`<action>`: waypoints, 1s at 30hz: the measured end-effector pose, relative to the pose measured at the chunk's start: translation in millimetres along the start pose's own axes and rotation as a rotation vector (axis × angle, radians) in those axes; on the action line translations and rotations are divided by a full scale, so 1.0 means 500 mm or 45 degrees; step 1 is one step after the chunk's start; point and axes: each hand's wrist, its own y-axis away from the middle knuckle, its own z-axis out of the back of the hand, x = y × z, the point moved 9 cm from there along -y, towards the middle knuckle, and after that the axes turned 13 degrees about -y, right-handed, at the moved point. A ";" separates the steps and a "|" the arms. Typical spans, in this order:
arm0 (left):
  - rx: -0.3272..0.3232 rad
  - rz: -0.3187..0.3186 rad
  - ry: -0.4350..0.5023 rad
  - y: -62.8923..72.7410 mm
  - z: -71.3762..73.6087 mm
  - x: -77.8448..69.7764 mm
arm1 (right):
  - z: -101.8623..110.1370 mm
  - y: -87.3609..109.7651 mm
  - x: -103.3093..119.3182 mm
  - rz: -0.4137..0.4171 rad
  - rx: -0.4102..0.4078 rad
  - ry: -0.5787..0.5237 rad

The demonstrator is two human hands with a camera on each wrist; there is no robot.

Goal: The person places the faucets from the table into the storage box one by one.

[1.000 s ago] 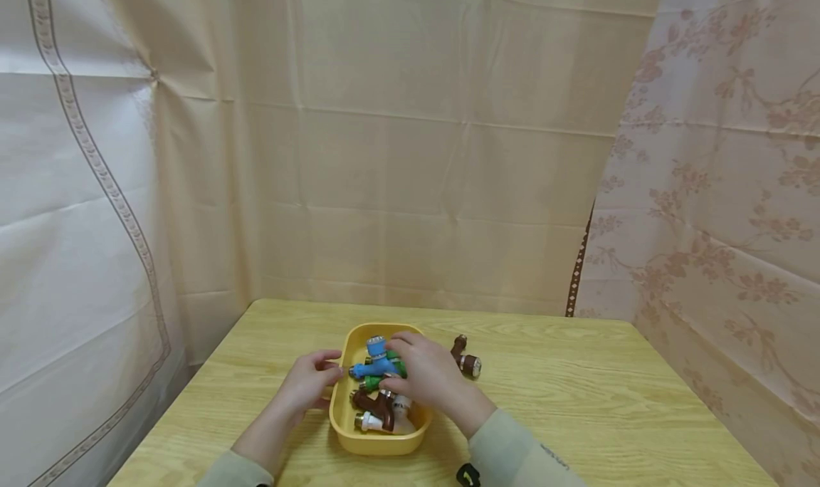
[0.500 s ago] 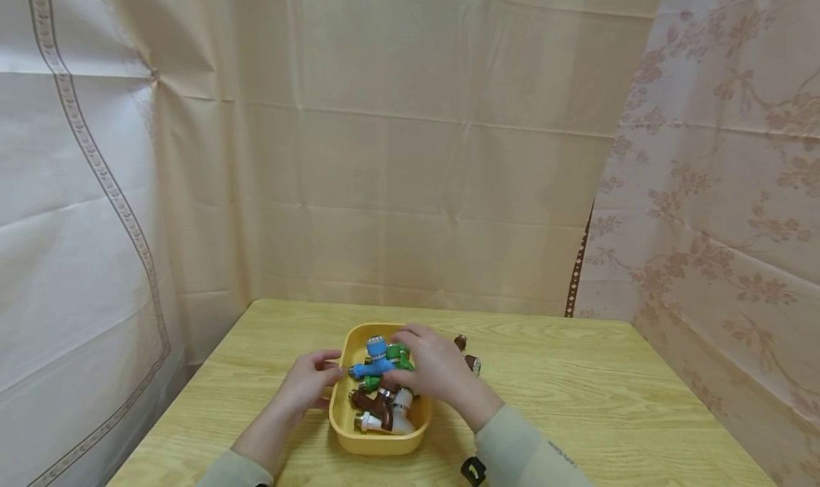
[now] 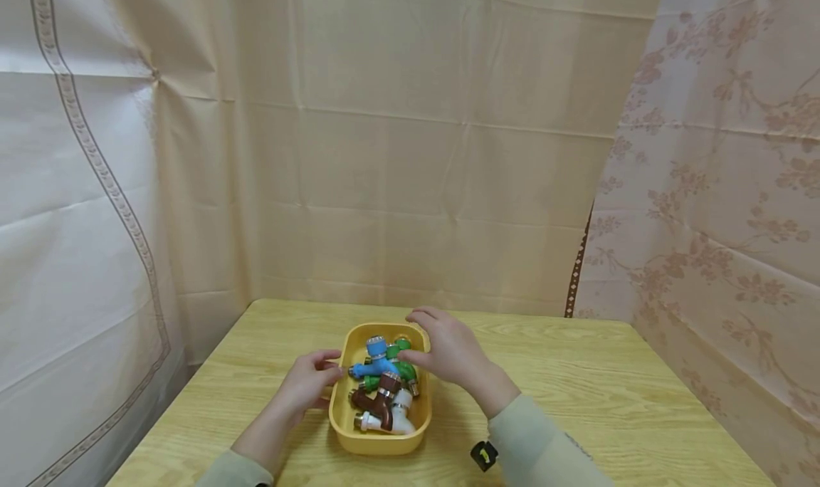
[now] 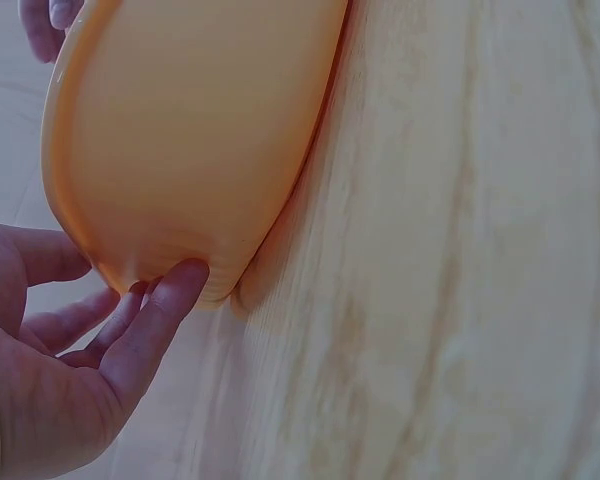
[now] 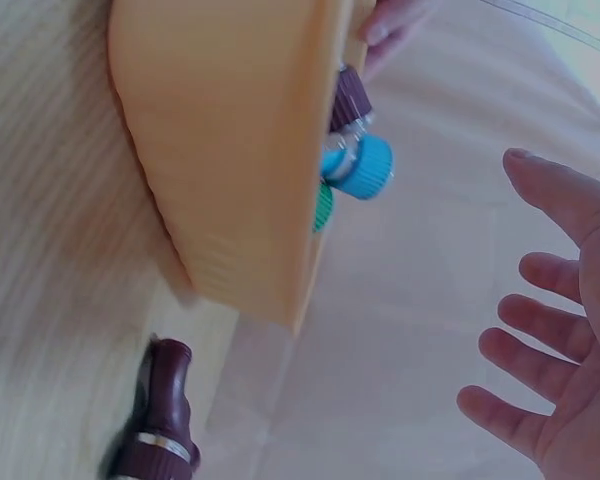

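Observation:
A yellow plastic basin [image 3: 378,444] holds several small taps: a blue tap [image 3: 379,366], green taps [image 3: 406,374], a brown tap [image 3: 374,404] and a white tap [image 3: 402,417]. My left hand [image 3: 309,381] rests against the basin's left side, its thumb and fingertips touching the wall near the rim in the left wrist view. Spread and holding nothing, my right hand [image 3: 451,348] hovers by the basin's right rim. Another brown tap [image 5: 165,415] lies on the table beside the basin in the right wrist view; my right hand hides it in the head view.
The wood-grain table [image 3: 576,394] carries the basin near its front. A beige curtain [image 3: 435,152] hangs behind, with a white cloth [image 3: 77,259] on the left and a floral one [image 3: 737,188] on the right. A small black item [image 3: 483,456] is by the right sleeve.
My right hand has moved from over the taps rightward and up past the basin's right rim, covering the loose brown tap and revealing more green taps. My left hand stays put.

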 end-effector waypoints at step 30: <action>-0.001 0.012 -0.012 -0.004 0.002 0.007 | 0.099 0.010 -0.133 -0.270 -0.082 -0.150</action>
